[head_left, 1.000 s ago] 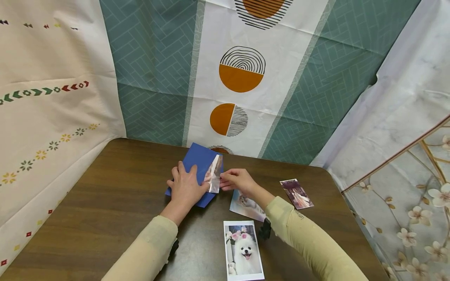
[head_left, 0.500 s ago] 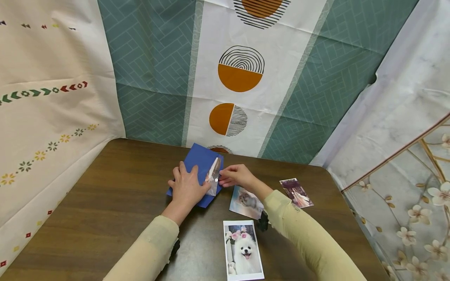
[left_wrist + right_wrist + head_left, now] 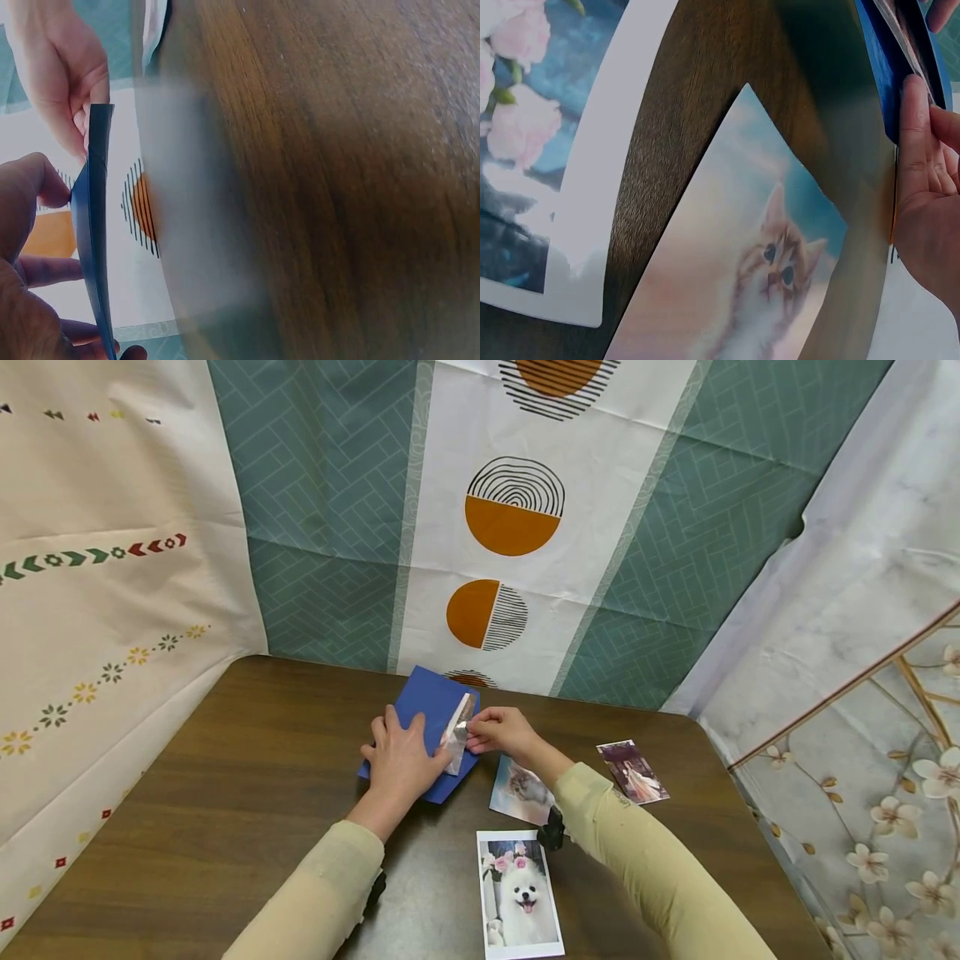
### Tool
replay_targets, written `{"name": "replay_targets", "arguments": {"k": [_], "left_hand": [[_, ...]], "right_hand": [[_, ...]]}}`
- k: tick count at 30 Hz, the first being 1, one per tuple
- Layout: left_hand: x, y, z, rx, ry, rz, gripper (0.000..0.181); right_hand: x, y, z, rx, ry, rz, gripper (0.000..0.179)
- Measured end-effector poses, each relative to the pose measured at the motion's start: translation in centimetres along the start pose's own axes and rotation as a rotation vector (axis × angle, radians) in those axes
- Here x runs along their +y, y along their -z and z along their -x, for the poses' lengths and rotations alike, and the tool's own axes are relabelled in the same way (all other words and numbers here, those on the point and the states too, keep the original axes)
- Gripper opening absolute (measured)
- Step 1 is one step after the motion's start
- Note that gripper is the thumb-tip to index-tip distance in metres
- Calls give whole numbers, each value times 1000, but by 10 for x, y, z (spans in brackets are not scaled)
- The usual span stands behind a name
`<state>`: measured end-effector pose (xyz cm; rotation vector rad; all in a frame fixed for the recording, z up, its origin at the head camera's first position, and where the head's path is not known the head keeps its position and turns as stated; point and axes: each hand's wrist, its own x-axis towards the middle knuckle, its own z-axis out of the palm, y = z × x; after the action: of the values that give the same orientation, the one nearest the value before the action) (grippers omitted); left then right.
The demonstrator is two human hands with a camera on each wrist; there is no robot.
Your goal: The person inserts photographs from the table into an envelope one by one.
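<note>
head view: the left hand (image 3: 400, 760) (fingers spread wide) rests across the blue folder (image 3: 427, 696); near its right edge, the right hand (image 3: 504, 733) pinches a glossy sheet (image 3: 455, 748).

- Left grip (image 3: 401, 753), frame centre: back upward, fingers spread.
- Right grip (image 3: 506, 732), just right of it: fingers bent, pinching.
- Left arm (image 3: 311, 889), right arm (image 3: 645, 860): rising from the bottom edge.

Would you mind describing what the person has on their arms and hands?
Both arms wear pale yellow-green sleeves ending short of the hands, with a small black device near each cuff. The left hand and right hand are bare, without gloves.
</note>
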<state>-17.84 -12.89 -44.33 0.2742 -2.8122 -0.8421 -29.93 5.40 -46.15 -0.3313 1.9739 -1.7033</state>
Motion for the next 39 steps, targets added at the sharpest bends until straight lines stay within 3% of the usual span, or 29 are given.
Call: {"name": "replay_targets", "arguments": {"k": [18, 39], "left_hand": [[3, -1, 0, 2, -13, 0, 73], [3, -2, 2, -2, -16, -21, 73]], "right_hand": [[-6, -11, 0, -22, -16, -37, 21], [-7, -13, -1, -31, -8, -53, 20]]}}
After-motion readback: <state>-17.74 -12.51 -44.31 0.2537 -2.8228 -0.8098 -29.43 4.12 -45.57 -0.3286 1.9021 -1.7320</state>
